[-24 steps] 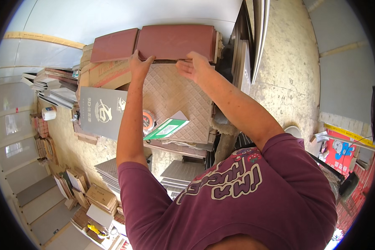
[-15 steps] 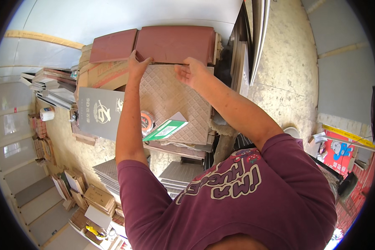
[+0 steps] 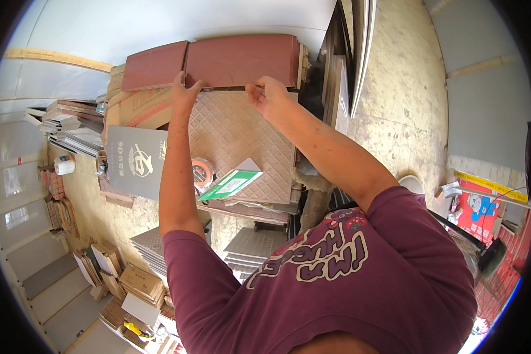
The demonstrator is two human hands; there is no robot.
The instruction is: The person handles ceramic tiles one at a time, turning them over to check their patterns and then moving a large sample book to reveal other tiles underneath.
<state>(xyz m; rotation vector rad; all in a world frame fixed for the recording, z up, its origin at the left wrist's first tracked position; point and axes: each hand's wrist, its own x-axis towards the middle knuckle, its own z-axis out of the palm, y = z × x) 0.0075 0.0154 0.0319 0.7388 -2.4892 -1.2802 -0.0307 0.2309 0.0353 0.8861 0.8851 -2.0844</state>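
Observation:
Both my arms reach up and forward over a stack of tiles. My left hand (image 3: 184, 92) grips the far edge of a beige tile (image 3: 242, 147) with a diamond-patterned back, at its left corner. My right hand (image 3: 265, 97) holds the same edge further right. The tile lies tilted on a pile. Just beyond its edge sit two reddish-brown tiles (image 3: 242, 59) side by side on cardboard boxes. A roll of tape (image 3: 203, 172) and a small green and white box (image 3: 233, 184) rest on the near part of the beige tile.
A grey carton (image 3: 137, 162) leans left of the pile. Stacks of grey tiles (image 3: 251, 248) lie below. Small cardboard boxes (image 3: 138, 282) stand at lower left, tile stacks (image 3: 71, 127) at far left, tall panels (image 3: 360, 47) at upper right, red printed boxes (image 3: 478, 209) at right.
Both hands have stayed on the far edge of the beige tile; the right hand shifted slightly along it. The tile looks barely moved.

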